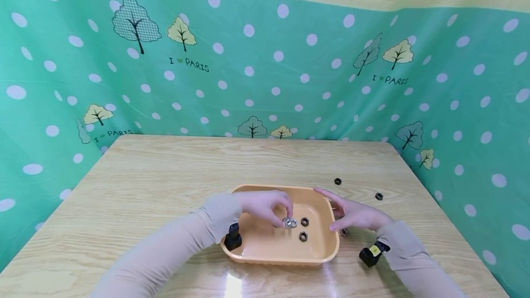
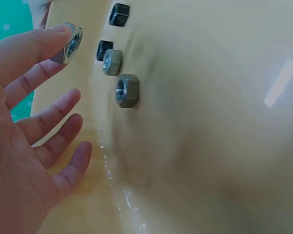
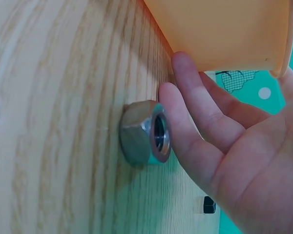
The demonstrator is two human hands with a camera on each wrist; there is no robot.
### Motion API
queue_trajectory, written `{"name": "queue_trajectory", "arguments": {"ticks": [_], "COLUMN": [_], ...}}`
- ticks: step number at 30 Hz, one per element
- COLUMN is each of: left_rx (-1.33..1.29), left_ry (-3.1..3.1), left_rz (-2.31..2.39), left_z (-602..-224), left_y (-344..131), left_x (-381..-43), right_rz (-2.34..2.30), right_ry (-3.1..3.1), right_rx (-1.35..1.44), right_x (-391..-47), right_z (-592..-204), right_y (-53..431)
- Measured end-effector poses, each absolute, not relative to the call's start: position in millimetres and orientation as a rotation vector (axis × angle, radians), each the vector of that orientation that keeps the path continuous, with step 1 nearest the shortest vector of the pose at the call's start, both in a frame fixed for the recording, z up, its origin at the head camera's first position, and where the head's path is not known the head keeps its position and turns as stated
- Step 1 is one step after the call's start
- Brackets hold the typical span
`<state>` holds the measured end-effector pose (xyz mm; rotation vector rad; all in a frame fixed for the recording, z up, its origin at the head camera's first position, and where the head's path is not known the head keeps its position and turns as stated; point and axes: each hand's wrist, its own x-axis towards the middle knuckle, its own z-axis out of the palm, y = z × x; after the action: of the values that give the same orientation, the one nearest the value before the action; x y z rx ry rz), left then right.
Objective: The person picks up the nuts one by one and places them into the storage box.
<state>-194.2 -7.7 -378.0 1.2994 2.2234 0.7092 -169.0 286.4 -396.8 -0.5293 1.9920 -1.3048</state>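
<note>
My left hand (image 1: 267, 206) is over the inside of a peach plastic basin (image 1: 269, 249). Between its thumb and forefinger it pinches a silver hex nut (image 2: 64, 52); the other fingers spread loosely in the left wrist view. Two silver nuts (image 2: 129, 91) and two dark nuts (image 2: 119, 15) lie on the basin floor. At the basin's right end my right hand (image 1: 356, 213) holds the wall, thumb at the rim and fingers along the outside. Another silver nut (image 3: 145, 132) sits on the table beside its little finger.
Two dark nuts (image 1: 337, 181) (image 1: 379, 196) lie on the wooden table (image 1: 165, 164) beyond and to the right of the basin. A green dotted curtain (image 1: 248, 91) hangs behind the table and along its sides. Black wrist cameras (image 1: 370, 256) sit close to the table and basin.
</note>
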Motion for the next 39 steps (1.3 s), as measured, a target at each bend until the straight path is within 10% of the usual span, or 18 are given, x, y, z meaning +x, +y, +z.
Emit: {"name": "queue_trajectory", "arguments": {"ticks": [39], "left_rx": [1.388], "left_ry": [2.315], "left_rz": [0.240], "left_z": [-394], "left_y": [3], "left_x": [-189], "right_rz": [-1.313], "right_ry": [2.003], "right_rx": [-0.560], "right_x": [-166], "right_z": [-397], "right_y": [286]}}
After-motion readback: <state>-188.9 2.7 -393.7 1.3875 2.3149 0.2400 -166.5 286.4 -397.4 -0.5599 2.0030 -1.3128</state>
